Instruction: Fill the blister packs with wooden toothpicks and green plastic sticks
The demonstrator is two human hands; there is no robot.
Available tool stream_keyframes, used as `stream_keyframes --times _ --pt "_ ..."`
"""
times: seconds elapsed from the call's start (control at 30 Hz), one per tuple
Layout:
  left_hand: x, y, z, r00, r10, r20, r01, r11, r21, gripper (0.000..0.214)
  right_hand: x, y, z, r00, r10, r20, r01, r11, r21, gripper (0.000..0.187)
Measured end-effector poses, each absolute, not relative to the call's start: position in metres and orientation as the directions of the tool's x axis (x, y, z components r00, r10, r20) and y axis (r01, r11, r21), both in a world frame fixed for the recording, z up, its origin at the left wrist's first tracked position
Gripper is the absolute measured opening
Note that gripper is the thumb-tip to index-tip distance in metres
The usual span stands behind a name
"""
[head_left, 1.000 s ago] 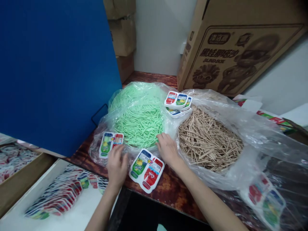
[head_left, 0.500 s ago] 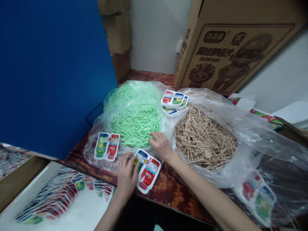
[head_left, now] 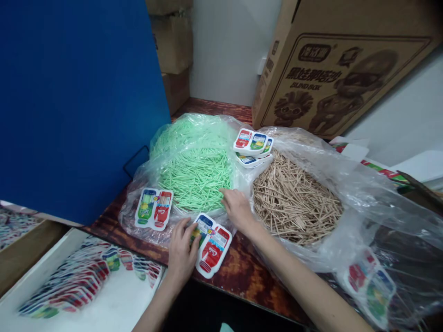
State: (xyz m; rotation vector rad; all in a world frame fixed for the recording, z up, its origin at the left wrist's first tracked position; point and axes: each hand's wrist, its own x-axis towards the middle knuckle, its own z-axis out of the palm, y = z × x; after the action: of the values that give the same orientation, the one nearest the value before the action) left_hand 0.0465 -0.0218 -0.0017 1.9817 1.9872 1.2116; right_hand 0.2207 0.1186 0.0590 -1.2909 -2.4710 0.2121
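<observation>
Head view. Twin-jar pack [head_left: 215,251], one: at the front of the bench [head_left: 258,272], before the green sticks. Left hand [head_left: 183,244]: fingers parted, fingertips resting on the pack's green-jar half. Right hand [head_left: 238,208]: fingertips at the near edge of the green sticks [head_left: 195,180]; whether they pinch any, cannot tell.

Progress, as judged: many packs [head_left: 74,281] already ranked in the white tray [head_left: 114,309], lower left. Outside it: the pack in hand, a flat pack [head_left: 162,210] at left, a small pile of packs [head_left: 251,142] between the heaps, and one pack [head_left: 372,288] at right, seen through plastic. Stick supply ample, green and brown sticks [head_left: 297,198] alike, each heap in a clear bag.

Surface: bench dark red-brown, streaked like wood grain, glossy. Room: pale wall [head_left: 228,50]; blue panel [head_left: 76,92] at left; stacked cartons [head_left: 173,44] behind; large printed carton [head_left: 346,69], tilted in view, back right.
</observation>
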Motion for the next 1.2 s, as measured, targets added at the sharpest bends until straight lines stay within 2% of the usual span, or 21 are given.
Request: stream_keyframes --times 0.13,0.27,0.37,0.47,0.6,0.7,0.8,0.9,1.03,1.13,1.2 --pt "0.046 -0.021 -0.003 -0.15 0.878 0.455 0.813 -0.152 0.561 0.025 0.215 0.106 0.05 -0.505 0.819 0.271 0.784 0.567 -0.253 0.052" --pt "0.045 -0.021 -0.002 -0.138 0.883 0.449 0.823 -0.15 0.548 0.024 0.212 0.108 0.048 -0.498 0.837 0.227 0.833 0.534 -0.145 0.038" --pt "0.046 -0.021 -0.002 -0.141 0.885 0.444 0.822 -0.146 0.551 0.025 0.212 0.119 0.054 -0.519 0.834 0.189 0.83 0.544 -0.122 0.028" --pt "0.046 -0.022 -0.003 -0.15 0.885 0.44 0.813 -0.142 0.564 0.026 0.21 0.131 0.066 -0.505 0.834 0.221 0.821 0.543 -0.173 0.024" --pt "0.046 -0.022 -0.004 -0.143 0.887 0.438 0.814 -0.147 0.562 0.026 0.195 0.149 0.079 -0.436 0.846 0.306 0.797 0.521 -0.306 0.024" --pt "0.046 -0.021 -0.004 -0.145 0.884 0.445 0.818 -0.147 0.557 0.026 0.181 0.162 0.083 -0.504 0.804 0.315 0.741 0.59 -0.321 0.031" --pt "0.045 -0.021 -0.004 -0.141 0.882 0.45 0.819 -0.152 0.554 0.026 0.176 0.169 0.082 -0.552 0.777 0.303 0.726 0.626 -0.283 0.049" --pt "0.045 -0.021 -0.004 -0.139 0.88 0.455 0.818 -0.157 0.554 0.025 0.178 0.172 0.078 -0.551 0.799 0.24 0.765 0.599 -0.236 0.052" --pt "0.044 -0.021 -0.007 -0.137 0.885 0.445 0.817 -0.153 0.556 0.026 0.173 0.17 0.077 -0.612 0.776 0.153 0.774 0.627 -0.085 0.043" --pt "0.044 -0.021 -0.009 -0.131 0.885 0.447 0.818 -0.159 0.554 0.027 0.159 0.168 0.079 -0.642 0.749 0.164 0.764 0.643 0.054 0.024" --pt "0.044 -0.02 -0.01 -0.13 0.886 0.446 0.818 -0.158 0.553 0.028 0.15 0.169 0.08 -0.656 0.736 0.171 0.755 0.642 0.133 0.022"
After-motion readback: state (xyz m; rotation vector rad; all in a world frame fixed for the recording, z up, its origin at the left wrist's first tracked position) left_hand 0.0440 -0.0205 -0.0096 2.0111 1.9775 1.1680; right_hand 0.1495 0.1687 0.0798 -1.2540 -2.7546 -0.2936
